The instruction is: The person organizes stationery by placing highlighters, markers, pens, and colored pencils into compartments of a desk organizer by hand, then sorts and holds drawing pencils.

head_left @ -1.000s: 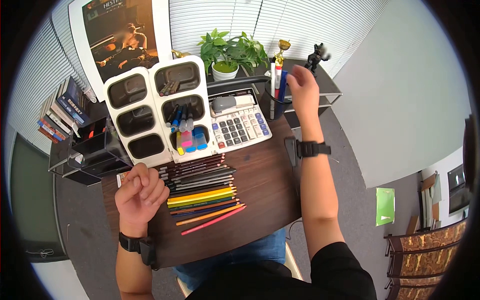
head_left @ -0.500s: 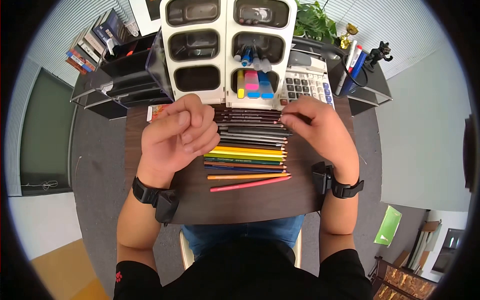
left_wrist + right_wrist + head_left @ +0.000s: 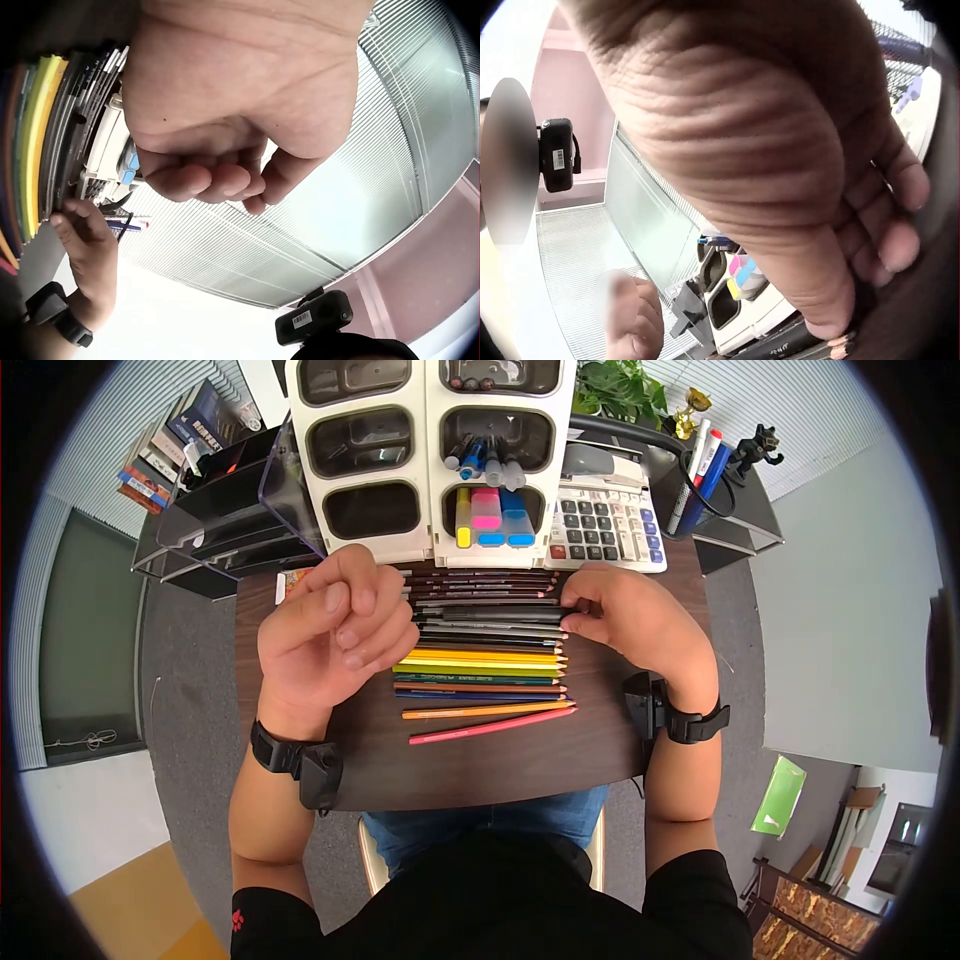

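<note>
In the head view, colored and dark pencils lie in a row across the desk, tips to the right. My right hand pinches the right end of a thick black pen in the upper part of that row, thumb and forefinger around it. The right wrist view shows the thumb down at the pen's end, beside pencil tips. My left hand is held up over the row's left end, palm up, fingers loosely curled and nothing visible in them. It hides the left ends of some pencils.
Behind the row stands a white organizer with dark compartments; highlighters and pens are in it. To its right are a calculator and a holder with markers. A black desk tray stands at left.
My right hand came from the marker holder down to the pencil row, then moved slightly nearer me onto the black pen. The head view tilted down. My left hand stays raised and loosely curled.
</note>
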A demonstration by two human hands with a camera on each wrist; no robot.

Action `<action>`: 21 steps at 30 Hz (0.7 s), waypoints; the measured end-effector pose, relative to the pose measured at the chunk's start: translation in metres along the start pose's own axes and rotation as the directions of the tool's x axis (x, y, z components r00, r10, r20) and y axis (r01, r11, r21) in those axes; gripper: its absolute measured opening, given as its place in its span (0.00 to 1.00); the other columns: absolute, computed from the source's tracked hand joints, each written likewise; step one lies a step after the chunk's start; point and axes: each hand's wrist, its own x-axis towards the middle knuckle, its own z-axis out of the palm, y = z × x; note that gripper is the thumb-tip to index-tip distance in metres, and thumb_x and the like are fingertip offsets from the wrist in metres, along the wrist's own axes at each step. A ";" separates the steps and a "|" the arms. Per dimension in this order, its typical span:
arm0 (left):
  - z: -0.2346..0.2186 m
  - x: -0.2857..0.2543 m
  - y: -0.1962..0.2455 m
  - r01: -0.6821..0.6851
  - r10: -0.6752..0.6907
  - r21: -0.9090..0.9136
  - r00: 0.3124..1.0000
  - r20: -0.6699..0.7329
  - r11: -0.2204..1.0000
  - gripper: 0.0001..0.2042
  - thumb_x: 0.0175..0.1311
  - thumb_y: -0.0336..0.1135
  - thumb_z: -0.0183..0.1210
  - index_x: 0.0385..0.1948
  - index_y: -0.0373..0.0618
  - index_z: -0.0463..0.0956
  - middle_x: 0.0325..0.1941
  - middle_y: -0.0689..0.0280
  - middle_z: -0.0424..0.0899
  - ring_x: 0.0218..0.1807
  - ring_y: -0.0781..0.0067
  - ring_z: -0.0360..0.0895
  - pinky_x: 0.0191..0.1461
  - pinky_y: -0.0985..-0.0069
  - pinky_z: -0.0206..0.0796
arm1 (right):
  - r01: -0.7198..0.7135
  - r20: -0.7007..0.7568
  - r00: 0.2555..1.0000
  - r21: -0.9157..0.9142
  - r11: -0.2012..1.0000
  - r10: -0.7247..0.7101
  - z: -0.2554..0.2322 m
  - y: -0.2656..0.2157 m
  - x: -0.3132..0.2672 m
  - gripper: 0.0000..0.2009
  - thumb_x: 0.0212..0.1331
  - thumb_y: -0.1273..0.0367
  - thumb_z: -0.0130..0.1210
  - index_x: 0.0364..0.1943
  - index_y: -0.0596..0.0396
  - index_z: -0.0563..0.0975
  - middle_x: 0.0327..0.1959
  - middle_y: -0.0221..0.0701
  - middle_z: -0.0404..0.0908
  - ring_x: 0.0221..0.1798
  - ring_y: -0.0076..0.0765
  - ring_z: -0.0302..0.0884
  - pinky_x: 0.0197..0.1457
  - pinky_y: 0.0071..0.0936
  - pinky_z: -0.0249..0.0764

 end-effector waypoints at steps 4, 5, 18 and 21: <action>0.001 0.000 0.001 -0.025 0.025 0.004 0.999 -0.019 1.000 0.09 0.70 0.37 0.55 0.31 0.45 0.69 0.21 0.73 0.64 0.20 0.81 0.61 0.28 0.79 0.54 | 0.137 -0.233 0.970 0.275 0.952 -0.072 -0.008 -0.007 0.000 0.07 0.59 0.74 0.62 0.39 0.60 0.77 0.29 0.31 0.79 0.33 0.31 0.77 0.39 0.28 0.73; 0.003 0.000 0.000 -0.021 0.021 -0.002 1.000 0.002 1.000 0.09 0.70 0.37 0.55 0.31 0.45 0.69 0.21 0.73 0.64 0.20 0.81 0.61 0.28 0.79 0.54 | 0.129 -0.246 0.967 0.262 0.957 -0.063 -0.011 -0.007 -0.001 0.07 0.59 0.74 0.62 0.39 0.60 0.77 0.29 0.31 0.79 0.33 0.31 0.77 0.39 0.28 0.73; 0.008 -0.001 -0.006 -0.049 0.049 0.000 0.996 -0.074 0.999 0.10 0.68 0.37 0.57 0.31 0.43 0.69 0.21 0.71 0.65 0.19 0.80 0.61 0.26 0.79 0.54 | 0.488 -0.926 -0.087 0.282 0.826 0.367 -0.071 0.061 -0.013 0.09 0.68 0.67 0.57 0.38 0.59 0.73 0.24 0.24 0.72 0.22 0.16 0.66 0.25 0.16 0.64; 0.009 -0.001 -0.005 -0.045 0.045 0.001 0.996 -0.071 0.999 0.10 0.69 0.37 0.57 0.31 0.42 0.70 0.21 0.71 0.65 0.19 0.81 0.61 0.26 0.79 0.54 | 0.379 -0.926 -0.001 0.348 0.857 0.377 -0.070 0.068 -0.011 0.10 0.66 0.68 0.58 0.41 0.61 0.73 0.27 0.26 0.75 0.25 0.18 0.69 0.29 0.16 0.68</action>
